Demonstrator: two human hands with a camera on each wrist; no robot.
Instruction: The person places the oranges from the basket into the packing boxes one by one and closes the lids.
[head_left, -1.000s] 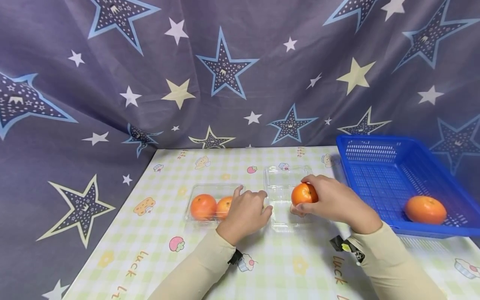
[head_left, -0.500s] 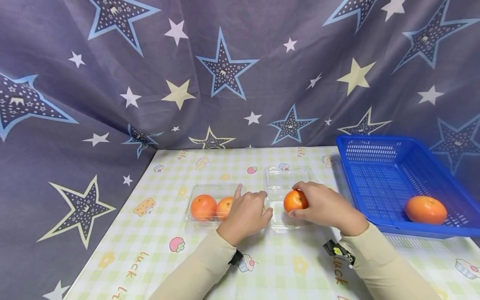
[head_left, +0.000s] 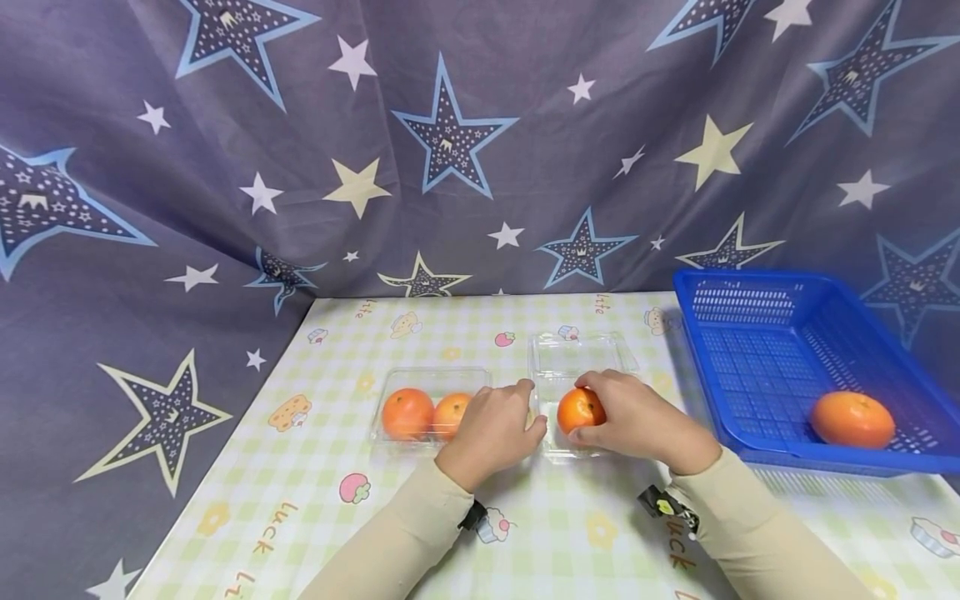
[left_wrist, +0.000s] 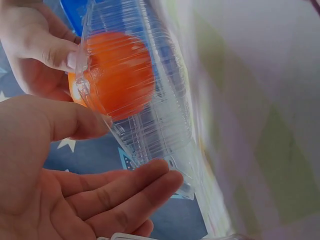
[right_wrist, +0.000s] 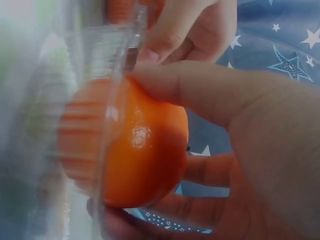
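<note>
Right hand [head_left: 636, 419] pinching an orange fruit [head_left: 577, 409] partly within the clear container [left_wrist: 157, 132], left hand [head_left: 491, 433] with fingers extended, thumb apart, at its wall: an off-centre release could tip or skid the container, which seems only lightly braced.

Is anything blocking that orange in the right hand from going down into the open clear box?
Nothing visible does. The right hand grips the orange directly, which dips partly into the clear box; the left hand is at the box's left side.
</note>
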